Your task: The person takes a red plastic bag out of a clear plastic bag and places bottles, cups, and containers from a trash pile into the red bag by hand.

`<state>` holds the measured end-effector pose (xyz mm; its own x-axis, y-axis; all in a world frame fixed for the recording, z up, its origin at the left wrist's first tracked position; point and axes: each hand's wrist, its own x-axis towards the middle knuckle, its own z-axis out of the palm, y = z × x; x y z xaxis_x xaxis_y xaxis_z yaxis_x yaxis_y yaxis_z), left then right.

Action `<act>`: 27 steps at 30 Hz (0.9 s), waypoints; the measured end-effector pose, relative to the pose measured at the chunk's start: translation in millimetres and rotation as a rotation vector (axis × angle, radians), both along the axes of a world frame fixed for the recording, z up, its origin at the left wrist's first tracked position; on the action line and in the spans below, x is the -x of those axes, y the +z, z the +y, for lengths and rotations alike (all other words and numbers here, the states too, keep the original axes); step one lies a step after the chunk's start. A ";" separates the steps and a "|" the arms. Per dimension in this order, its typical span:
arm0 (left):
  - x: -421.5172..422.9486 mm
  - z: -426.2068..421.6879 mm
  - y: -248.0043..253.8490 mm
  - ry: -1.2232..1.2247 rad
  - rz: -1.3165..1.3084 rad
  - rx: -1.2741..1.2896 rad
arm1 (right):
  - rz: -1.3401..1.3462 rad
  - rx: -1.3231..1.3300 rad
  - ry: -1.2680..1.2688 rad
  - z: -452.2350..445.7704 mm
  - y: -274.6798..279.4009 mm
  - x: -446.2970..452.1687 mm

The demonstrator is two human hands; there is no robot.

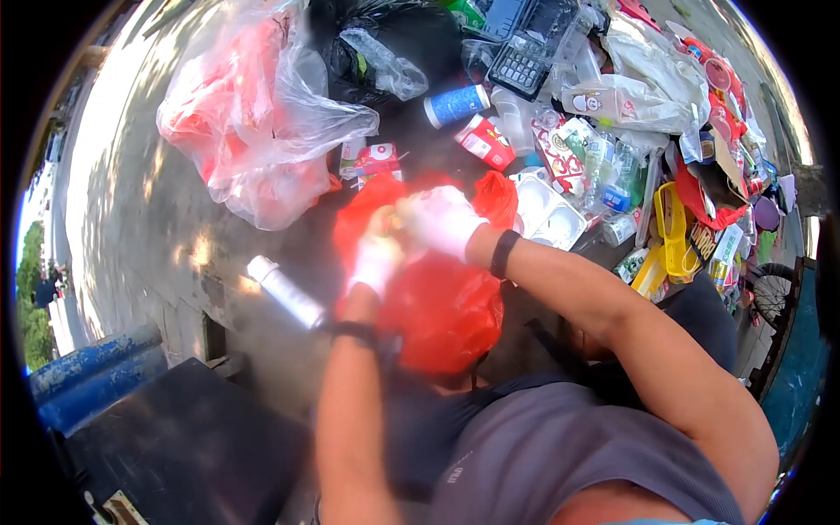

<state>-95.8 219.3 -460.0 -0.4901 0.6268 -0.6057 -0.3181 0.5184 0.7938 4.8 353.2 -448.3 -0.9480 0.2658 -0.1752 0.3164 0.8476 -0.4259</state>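
Note:
A bulging red plastic bag (446, 311) sits in front of my body, its contents hidden. My left hand (378, 252), in a pale glove, is closed on the upper part of the bag. Right beside it, my right hand (440, 220), gloved too, grips the bag's top; motion blurs the fingers of both. Just beyond the hands lie a red-and-white carton (376, 160) and a red paper cup (486, 143). To the left of my left wrist is a white cylindrical container (286, 293). A white tray with round hollows (553, 214) lies right of the bag.
Clear bags with red plastic inside (254, 122) lie at the left back. A black bag (398, 44), a blue cup (457, 106) and a black plastic tray (522, 66) are farther back. Mixed packaging with a yellow basket (672, 223) heaps up at right. A dark panel (184, 446) stands front left.

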 end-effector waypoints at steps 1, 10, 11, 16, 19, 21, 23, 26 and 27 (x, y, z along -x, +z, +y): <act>-0.3 -1.7 9.7 -0.050 -0.004 0.001 | 0.020 0.015 0.021 3.3 -7.0 -1.1; 6.1 4.5 13.4 0.072 -0.340 -0.061 | 0.111 0.296 0.045 27.9 -20.0 -8.6; 6.0 5.6 10.0 0.128 -0.369 -0.058 | 0.129 0.269 0.071 28.6 -19.4 -8.0; 7.2 8.8 -6.2 0.262 -0.387 -0.092 | 0.163 0.505 -0.289 19.5 0.9 -11.6; 14.8 3.1 -45.1 -0.112 0.275 0.166 | 0.283 0.343 -0.733 57.0 30.9 -21.9; 8.8 8.6 -34.0 -0.112 0.249 0.197 | 0.160 0.065 -0.882 107.6 20.4 -28.9; 4.8 11.7 -27.8 -0.132 0.261 0.178 | 0.042 -0.102 -0.931 148.0 -21.4 -42.4; 7.0 4.5 -57.8 -0.181 0.327 0.113 | -0.196 -0.091 -1.002 178.4 -70.8 -62.0; 7.5 3.7 -60.5 -0.190 0.326 0.102 | -0.200 -0.076 -1.004 182.3 -79.7 -65.3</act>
